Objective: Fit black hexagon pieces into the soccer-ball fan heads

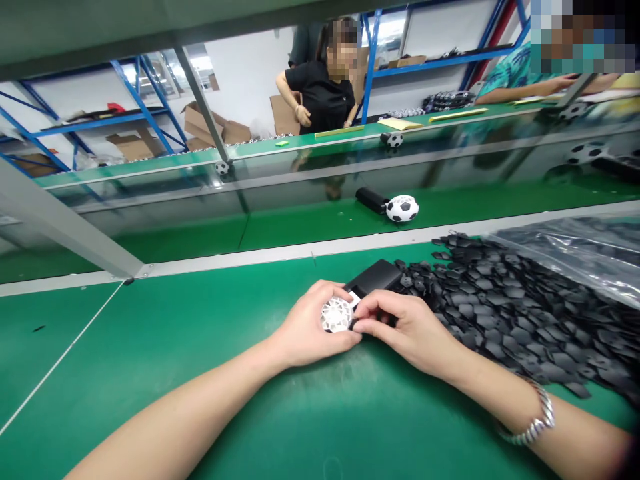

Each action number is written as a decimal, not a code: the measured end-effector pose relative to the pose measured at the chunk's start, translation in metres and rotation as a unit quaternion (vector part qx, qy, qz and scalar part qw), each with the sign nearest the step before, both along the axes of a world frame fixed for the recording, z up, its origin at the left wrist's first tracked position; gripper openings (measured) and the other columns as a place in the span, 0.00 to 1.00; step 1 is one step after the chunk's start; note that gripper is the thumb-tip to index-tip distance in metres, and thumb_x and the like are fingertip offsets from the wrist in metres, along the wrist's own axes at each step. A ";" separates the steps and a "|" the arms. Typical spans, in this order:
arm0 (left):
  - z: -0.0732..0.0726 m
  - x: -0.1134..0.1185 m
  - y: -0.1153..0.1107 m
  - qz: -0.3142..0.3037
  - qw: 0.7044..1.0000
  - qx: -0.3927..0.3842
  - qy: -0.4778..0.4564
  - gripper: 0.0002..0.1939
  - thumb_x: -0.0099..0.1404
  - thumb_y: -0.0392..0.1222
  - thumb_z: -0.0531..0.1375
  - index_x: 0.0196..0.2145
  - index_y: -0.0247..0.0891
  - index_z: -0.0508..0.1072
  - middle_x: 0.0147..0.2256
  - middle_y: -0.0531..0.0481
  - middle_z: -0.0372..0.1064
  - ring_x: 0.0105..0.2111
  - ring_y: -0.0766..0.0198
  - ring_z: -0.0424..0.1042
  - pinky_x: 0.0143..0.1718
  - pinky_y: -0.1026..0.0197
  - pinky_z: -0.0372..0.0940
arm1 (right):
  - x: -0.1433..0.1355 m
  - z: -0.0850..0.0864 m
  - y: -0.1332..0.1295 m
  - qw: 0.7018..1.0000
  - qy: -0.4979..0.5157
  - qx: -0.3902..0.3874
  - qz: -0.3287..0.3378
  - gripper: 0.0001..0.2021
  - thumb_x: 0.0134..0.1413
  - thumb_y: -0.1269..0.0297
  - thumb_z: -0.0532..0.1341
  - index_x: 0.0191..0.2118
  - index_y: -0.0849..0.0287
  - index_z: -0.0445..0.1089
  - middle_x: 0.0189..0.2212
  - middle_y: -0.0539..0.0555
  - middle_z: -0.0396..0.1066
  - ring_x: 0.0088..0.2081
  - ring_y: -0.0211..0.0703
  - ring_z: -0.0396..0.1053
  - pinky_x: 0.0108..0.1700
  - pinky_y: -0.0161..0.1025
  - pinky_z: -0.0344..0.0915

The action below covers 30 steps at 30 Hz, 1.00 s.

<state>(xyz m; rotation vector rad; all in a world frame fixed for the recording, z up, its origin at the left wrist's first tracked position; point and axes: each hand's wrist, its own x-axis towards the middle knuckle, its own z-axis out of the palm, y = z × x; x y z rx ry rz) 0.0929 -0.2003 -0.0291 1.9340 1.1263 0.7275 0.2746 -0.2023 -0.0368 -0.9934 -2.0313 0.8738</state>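
Observation:
My left hand (313,327) is wrapped round a white, ball-shaped plastic shell (336,315) with an open lattice surface. At the shell's right side, the thumb and forefinger of my right hand (400,323) are pinched together. A small dark piece seems to be between those fingertips, but it is mostly hidden. Just behind both hands lies a flat black part (375,277), joined or close to the shell; I cannot tell which. A heap of small black plastic pieces (500,300) spreads out beside my right hand.
A clear plastic bag (590,250) lies over the heap's far side. Beyond the metal rail (260,255), a finished-looking football-patterned ball (402,209) with a black handle rests on the green belt (310,223). A slanted metal post (70,213) stands at left. Two people are across the line.

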 end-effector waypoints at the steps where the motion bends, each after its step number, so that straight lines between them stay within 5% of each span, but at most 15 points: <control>1: 0.000 0.001 0.000 0.004 1.000 -0.001 -0.003 0.19 0.47 0.35 0.64 0.38 0.39 0.66 0.45 0.47 0.62 0.47 0.58 0.63 0.49 0.56 0.58 | 0.000 0.000 0.001 1.000 0.004 -0.001 0.001 0.03 0.50 0.72 0.62 0.29 0.58 0.69 0.25 0.47 0.69 0.28 0.36 0.65 0.31 0.32 0.61; 9: -0.001 -0.001 0.001 -0.009 1.000 -0.002 -0.007 0.22 0.45 0.36 0.66 0.39 0.40 0.66 0.46 0.46 0.61 0.49 0.56 0.62 0.50 0.55 0.57 | 0.002 -0.002 0.006 0.999 -0.003 0.003 0.045 0.05 0.52 0.71 0.59 0.28 0.58 0.70 0.27 0.50 0.70 0.30 0.37 0.67 0.34 0.34 0.62; 30: -0.005 0.008 -0.001 0.066 0.996 -0.004 -0.065 0.19 0.41 0.31 0.62 0.35 0.39 0.69 0.41 0.49 0.63 0.43 0.59 0.64 0.45 0.59 0.57 | -0.005 0.003 0.010 0.999 -0.043 -0.019 0.008 0.05 0.50 0.71 0.61 0.25 0.58 0.66 0.24 0.47 0.67 0.27 0.36 0.65 0.29 0.32 0.60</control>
